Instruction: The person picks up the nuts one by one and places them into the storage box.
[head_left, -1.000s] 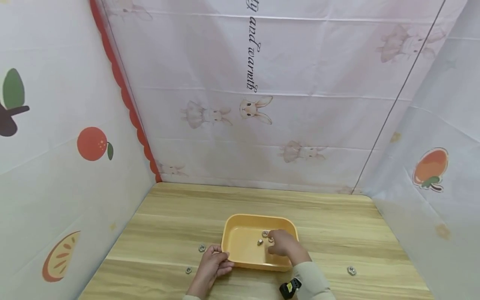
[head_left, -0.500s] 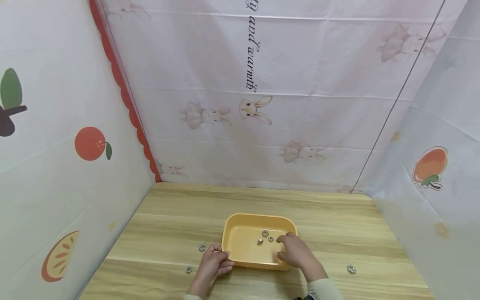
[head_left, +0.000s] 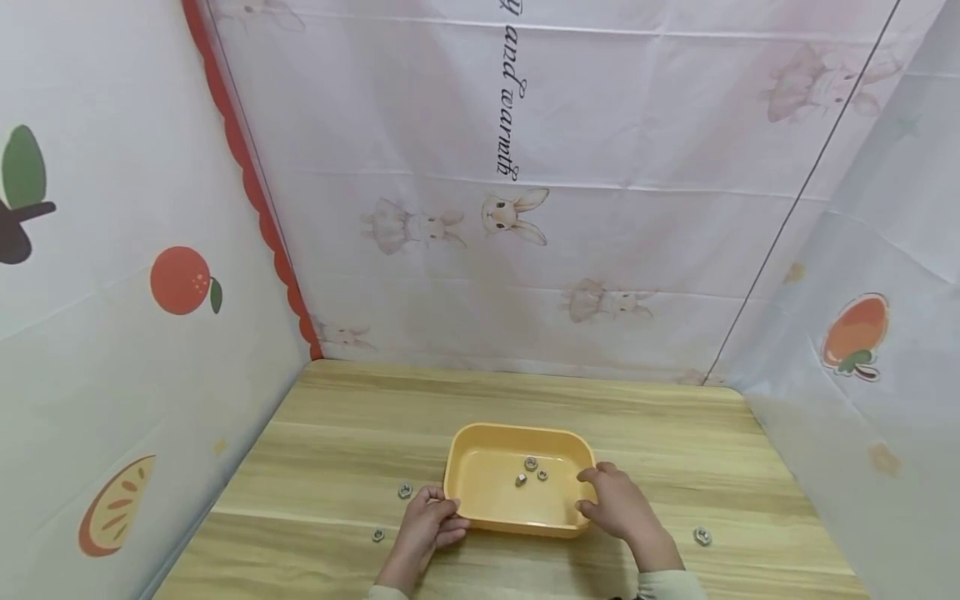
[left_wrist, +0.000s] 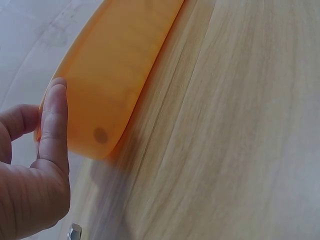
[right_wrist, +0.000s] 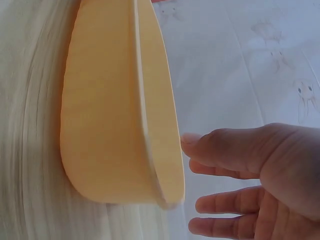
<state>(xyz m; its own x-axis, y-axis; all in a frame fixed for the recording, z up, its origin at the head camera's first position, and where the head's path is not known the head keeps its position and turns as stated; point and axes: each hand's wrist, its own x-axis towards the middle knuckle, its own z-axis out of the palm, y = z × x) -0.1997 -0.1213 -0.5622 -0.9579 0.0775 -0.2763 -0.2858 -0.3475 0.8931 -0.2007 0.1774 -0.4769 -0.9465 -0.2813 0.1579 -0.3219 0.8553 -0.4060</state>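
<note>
A yellow rectangular tray (head_left: 486,492) sits on the wooden table. Inside it lie three small metal nuts: one larger nut (head_left: 531,463), a smaller nut (head_left: 542,475) and a nut standing on its side (head_left: 521,480). My left hand (head_left: 424,532) pinches the tray's rim at the near left corner; in the left wrist view its fingers lie against the outer wall (left_wrist: 112,75). At the right end of the tray, my right hand (head_left: 619,505) hovers by the rim with loosely bent, spread fingers. The right wrist view shows nothing between the thumb (right_wrist: 225,145) and fingers.
Left of the tray lie two hex nuts, the farther nut (head_left: 405,491) and the nearer nut (head_left: 378,535). Another hex nut (head_left: 702,536) lies to the right of my right hand. Printed cloth walls (head_left: 450,325) enclose the table (head_left: 360,417) at the back and sides.
My right hand has moved right, from over the nuts inside the tray to its right rim, uncovering the nuts. The left hand keeps its grip on the corner.
</note>
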